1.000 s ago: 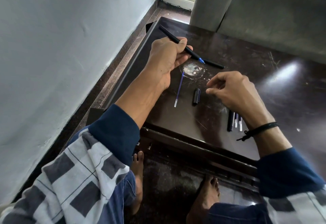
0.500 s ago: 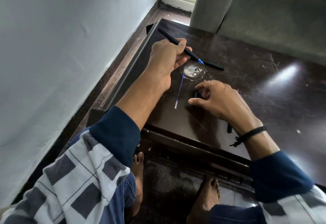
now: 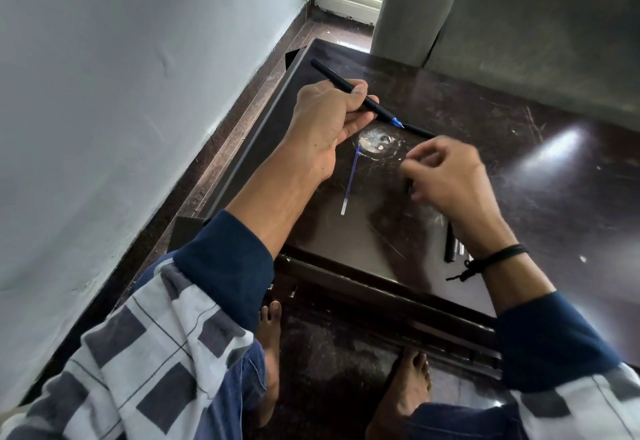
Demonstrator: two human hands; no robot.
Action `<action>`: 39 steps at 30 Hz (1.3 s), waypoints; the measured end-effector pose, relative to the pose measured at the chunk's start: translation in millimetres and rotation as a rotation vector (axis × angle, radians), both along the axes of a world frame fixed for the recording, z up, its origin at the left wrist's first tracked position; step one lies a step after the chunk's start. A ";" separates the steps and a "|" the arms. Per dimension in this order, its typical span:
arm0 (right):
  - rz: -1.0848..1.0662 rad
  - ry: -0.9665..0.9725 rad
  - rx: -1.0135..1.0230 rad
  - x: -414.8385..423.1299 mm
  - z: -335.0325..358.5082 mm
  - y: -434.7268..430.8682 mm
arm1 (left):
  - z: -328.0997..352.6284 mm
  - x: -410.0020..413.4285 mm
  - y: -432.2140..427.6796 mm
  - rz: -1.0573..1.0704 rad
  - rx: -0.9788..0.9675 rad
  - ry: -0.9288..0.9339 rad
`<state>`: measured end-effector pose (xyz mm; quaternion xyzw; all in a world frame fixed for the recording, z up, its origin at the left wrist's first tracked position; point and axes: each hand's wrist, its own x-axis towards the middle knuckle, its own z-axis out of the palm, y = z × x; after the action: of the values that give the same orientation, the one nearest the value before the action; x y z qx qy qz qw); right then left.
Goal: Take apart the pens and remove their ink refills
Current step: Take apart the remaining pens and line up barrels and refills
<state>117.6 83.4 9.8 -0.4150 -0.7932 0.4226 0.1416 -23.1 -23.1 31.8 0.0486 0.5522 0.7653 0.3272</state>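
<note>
The dark, scratched wooden tabletop (image 3: pixel 519 197) serves as workbench. The left hand (image 3: pixel 332 117) grips the slim black pen (image 3: pixel 332 75) mid-barrel, its blue tip aimed toward four o'clock, probably for the right hand (image 3: pixel 446 176), which is curled and blurred, its grip unclear. A freed blue-ink plastic refill (image 3: pixel 350 179) lies at its nine o'clock.

One left hand (image 3: pixel 325 120), one right hand (image 3: pixel 450 179), one black pen (image 3: pixel 375 108), one blue refill (image 3: pixel 350 179)
</note>
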 end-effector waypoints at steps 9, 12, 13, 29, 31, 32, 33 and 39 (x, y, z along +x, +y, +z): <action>-0.346 0.739 -0.751 1.9 15.2 8.7 | -0.8 0.7 -0.3 -0.007 0.026 -0.059; -0.337 0.787 -0.785 0.9 16.5 5.2 | -2.3 2.6 0.7 -0.020 0.036 -0.079; -0.334 0.797 -0.789 0.9 17.1 4.0 | -2.7 3.3 1.0 -0.025 0.039 -0.086; -0.230 0.743 -0.725 1.7 11.8 -2.7 | -1.9 12.5 2.0 -0.114 0.024 -0.093; -0.221 0.728 -0.697 2.3 10.4 -3.2 | -3.7 15.1 3.5 -0.096 0.009 -0.092; -0.218 0.722 -0.687 2.6 9.8 -3.7 | -4.6 16.7 4.0 -0.088 0.002 -0.093; -0.216 0.719 -0.680 3.0 9.5 -4.3 | -5.3 18.6 4.2 -0.084 -0.004 -0.095; -0.207 0.728 -0.665 4.7 10.6 -5.9 | -9.1 21.0 4.3 -0.062 0.002 -0.088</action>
<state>122.2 77.5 20.4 -0.3400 -0.4696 0.7533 0.3104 -2.1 -18.7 22.7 0.0323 0.5349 0.7566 0.3746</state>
